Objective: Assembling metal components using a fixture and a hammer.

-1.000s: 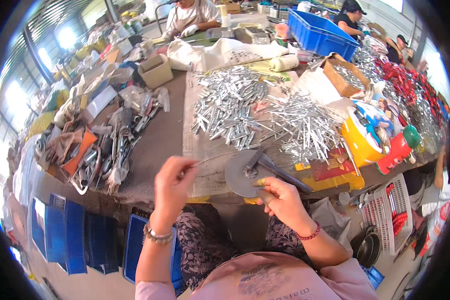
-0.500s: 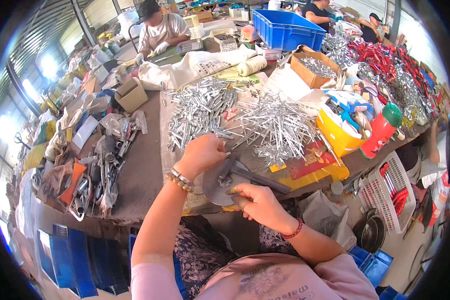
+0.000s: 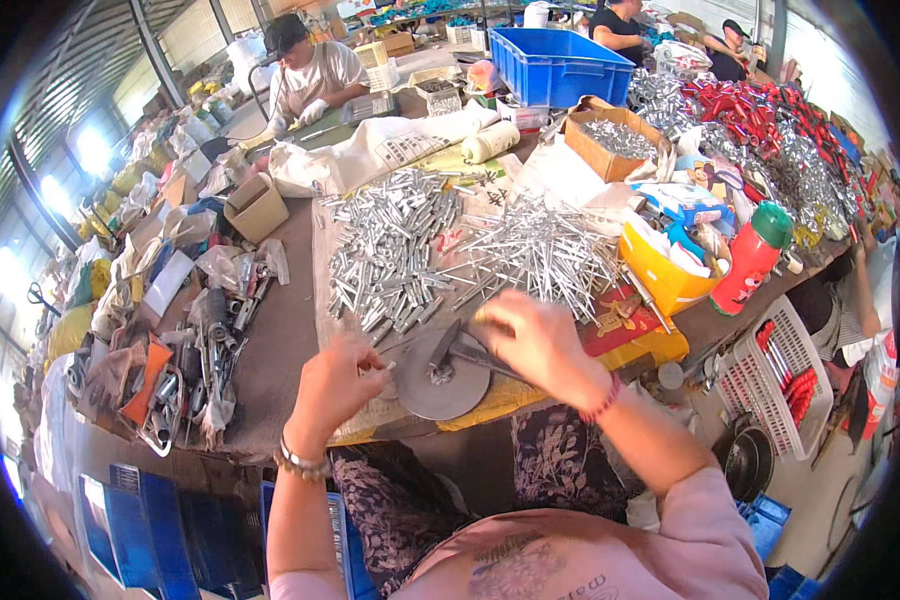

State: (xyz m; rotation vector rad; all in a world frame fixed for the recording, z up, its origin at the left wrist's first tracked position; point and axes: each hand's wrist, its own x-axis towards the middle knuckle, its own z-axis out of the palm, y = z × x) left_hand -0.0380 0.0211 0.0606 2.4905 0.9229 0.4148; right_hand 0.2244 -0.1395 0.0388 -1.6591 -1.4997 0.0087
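Note:
My left hand is closed in a pinch at the left rim of a round grey metal plate, with a small pale piece at its fingertips, its kind unclear. Across the plate lies a hammer, its handle running right beneath my right hand. The fingers of my right hand are curled near the thin silver rods; what they hold, if anything, is hidden. Small metal bits rest on the plate by the hammer head. Left of the rods is a heap of short silver tubes.
On the right stand a yellow box and a red bottle with a green cap. A cardboard box of metal parts and a blue crate are farther back. Tools lie left. A co-worker sits across the table.
My left hand has drawn back from beyond the plate to its left rim. My right hand has risen from the near edge to above the hammer handle. The view has shifted slightly.

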